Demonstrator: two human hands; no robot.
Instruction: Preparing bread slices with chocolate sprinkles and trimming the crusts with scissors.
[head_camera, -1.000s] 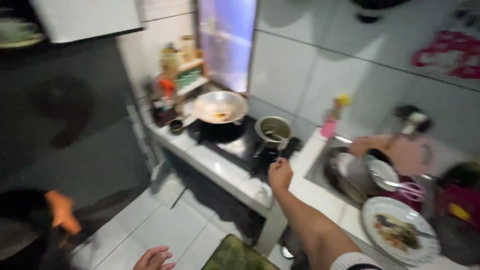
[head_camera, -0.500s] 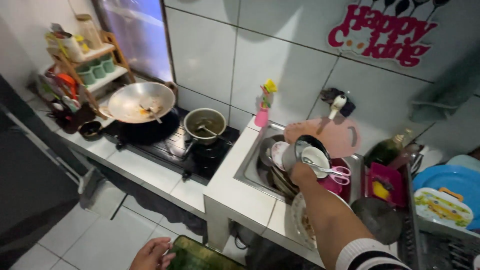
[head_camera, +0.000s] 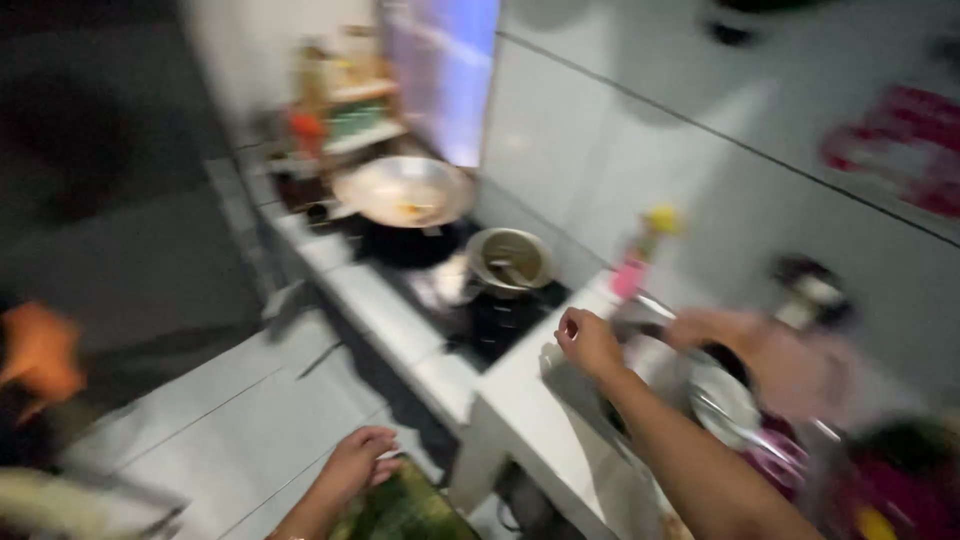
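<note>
White counter (head_camera: 520, 420): right hand (head_camera: 590, 342) fingers curled empty above it, left hand (head_camera: 355, 465) loosely open.

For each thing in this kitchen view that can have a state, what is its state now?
Wok: on the stove, uncovered, food bits inside.
Small pot: on the stove, uncovered, utensil inside.
Sink: full of dishes.
Right hand: empty, over the sink's edge.
Left hand: low, empty, fingers loosely curled.
Window: lit; open or closed, too blurred to tell.
</note>
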